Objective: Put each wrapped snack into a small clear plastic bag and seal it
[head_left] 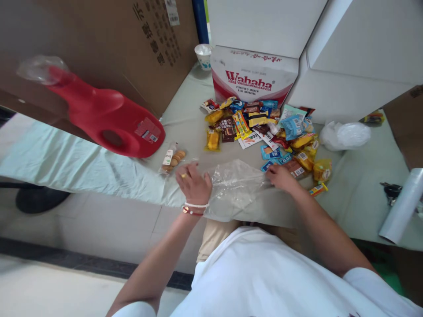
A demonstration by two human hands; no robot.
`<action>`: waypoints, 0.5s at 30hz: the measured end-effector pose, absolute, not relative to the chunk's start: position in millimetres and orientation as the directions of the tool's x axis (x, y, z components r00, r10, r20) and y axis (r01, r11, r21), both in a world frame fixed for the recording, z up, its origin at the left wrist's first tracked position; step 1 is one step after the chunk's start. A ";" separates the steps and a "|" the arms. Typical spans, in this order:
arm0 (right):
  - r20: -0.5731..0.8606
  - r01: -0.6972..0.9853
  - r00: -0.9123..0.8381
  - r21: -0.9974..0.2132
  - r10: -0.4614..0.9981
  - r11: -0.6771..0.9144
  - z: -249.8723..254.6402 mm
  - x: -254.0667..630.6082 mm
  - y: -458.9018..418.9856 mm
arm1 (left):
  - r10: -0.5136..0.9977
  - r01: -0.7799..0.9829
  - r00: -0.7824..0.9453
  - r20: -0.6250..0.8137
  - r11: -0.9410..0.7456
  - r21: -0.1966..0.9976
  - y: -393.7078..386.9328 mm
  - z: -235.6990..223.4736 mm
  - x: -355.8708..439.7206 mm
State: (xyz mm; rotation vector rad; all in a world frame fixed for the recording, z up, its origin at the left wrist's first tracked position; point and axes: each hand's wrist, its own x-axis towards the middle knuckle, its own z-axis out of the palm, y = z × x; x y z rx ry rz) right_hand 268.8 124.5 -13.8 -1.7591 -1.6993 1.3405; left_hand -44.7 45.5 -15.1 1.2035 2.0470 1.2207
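A clear plastic bag (236, 182) lies crinkled near the table's front edge, between both hands. Over its left side is my left hand (194, 184), palm down, thumb apart from the loosely bent fingers. My right hand (280, 177) is closed in a pinch at the bag's right edge, beside small blue packets (270, 152). Just beyond my left hand lies a clear pack of round biscuits (173, 159) with a white label. A pile of wrapped snacks (249, 121) spreads behind the bag, including a brown cocoa packet (227, 129) and yellow packs (306, 156).
At the left lies a big red jug (112, 114) against a cardboard box (139, 48). Behind the snacks stand a Wahaha carton (253, 77) and a paper cup (204, 57). Rightward are a white plastic bundle (345, 134), a plastic roll (403, 207) and keys (391, 190).
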 end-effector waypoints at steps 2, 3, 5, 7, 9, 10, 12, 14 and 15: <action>-0.381 0.610 -0.184 -0.767 0.906 -0.198 -12.7 271.2 117.4 | 0.953 0.483 -0.290 0.084 0.070 0.873 31.3 -20.0 -35.3; -0.393 0.629 -0.192 -0.753 0.899 -0.195 -12.0 272.5 115.6 | 0.992 0.458 -0.113 0.062 -0.003 0.889 27.2 -22.3 -30.9; -0.421 0.665 -0.182 -0.719 0.889 -0.204 -9.6 276.0 115.5 | 0.965 0.421 0.259 0.025 -0.136 0.897 27.1 -25.6 -24.0; -0.425 0.694 -0.157 -0.689 0.891 -0.207 -5.2 281.1 118.6 | 0.889 0.465 0.457 0.025 -0.263 0.845 35.0 -27.8 -20.6; -0.372 0.749 -0.150 -0.648 0.916 -0.141 0.4 286.2 121.6 | 0.870 0.564 0.489 0.061 -0.369 0.738 44.1 -30.1 -20.2; -0.324 0.781 -0.161 -0.619 0.932 -0.081 3.0 287.9 122.2 | 0.878 0.615 0.471 0.087 -0.397 0.682 47.3 -31.5 -20.6; -0.195 0.817 -0.212 -0.573 0.958 0.064 5.9 288.3 122.4 | 0.896 0.685 0.425 0.128 -0.411 0.602 50.1 -34.7 -21.4; -0.080 0.781 -0.301 -0.592 0.950 0.198 4.5 285.0 124.2 | 0.902 0.692 0.410 0.134 -0.403 0.599 49.7 -36.8 -22.3; -0.051 0.738 -0.343 -0.632 0.938 0.235 2.4 282.7 127.2 | 0.901 0.676 0.416 0.125 -0.398 0.620 49.5 -37.3 -23.0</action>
